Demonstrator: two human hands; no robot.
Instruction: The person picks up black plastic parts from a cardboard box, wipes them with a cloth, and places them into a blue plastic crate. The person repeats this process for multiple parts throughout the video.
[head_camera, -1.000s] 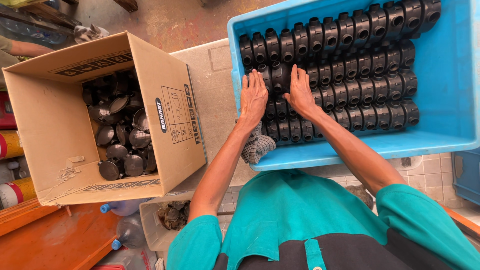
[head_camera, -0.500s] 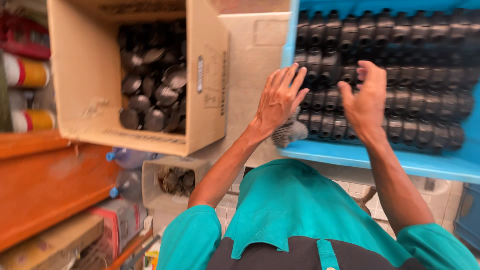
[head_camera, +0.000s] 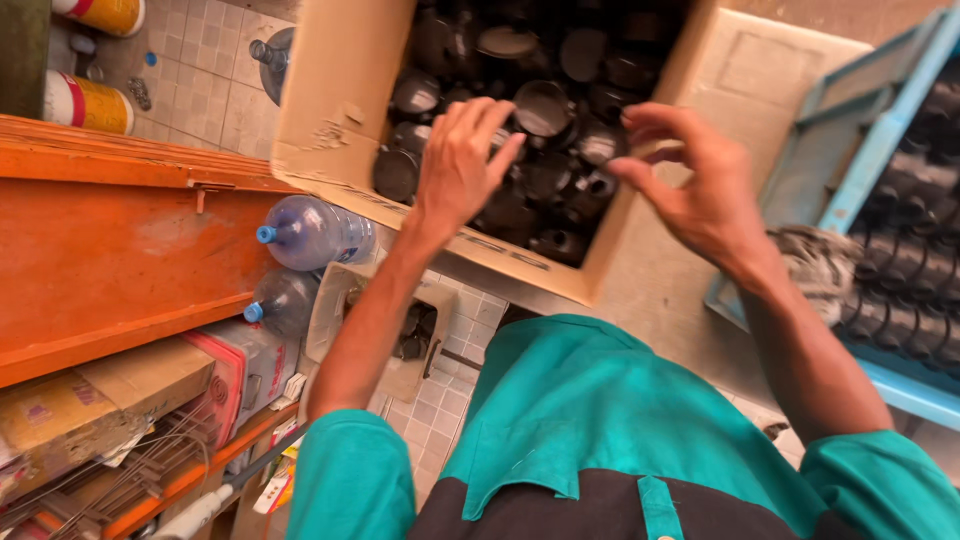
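Observation:
A cardboard box (head_camera: 330, 95) holds several round black parts (head_camera: 545, 105). My left hand (head_camera: 462, 160) reaches over the box's near edge, fingers spread just above the parts, holding nothing. My right hand (head_camera: 695, 185) hovers over the box's right side with curled, parted fingers and nothing in them. On the right, a blue plastic crate (head_camera: 850, 150) holds rows of black parts (head_camera: 915, 260); neither hand touches it.
An orange wooden shelf (head_camera: 120, 250) runs along the left. Two blue-capped plastic bottles (head_camera: 305, 232) lie on the tiled floor beside a small tray of dark parts (head_camera: 415, 335). A grey rag (head_camera: 815, 262) lies at the crate's edge. Yellow cans (head_camera: 85, 100) stand top left.
Both hands have left the blue crate and moved left to the cardboard box. The view has swung left and closer, so the box now fills the top.

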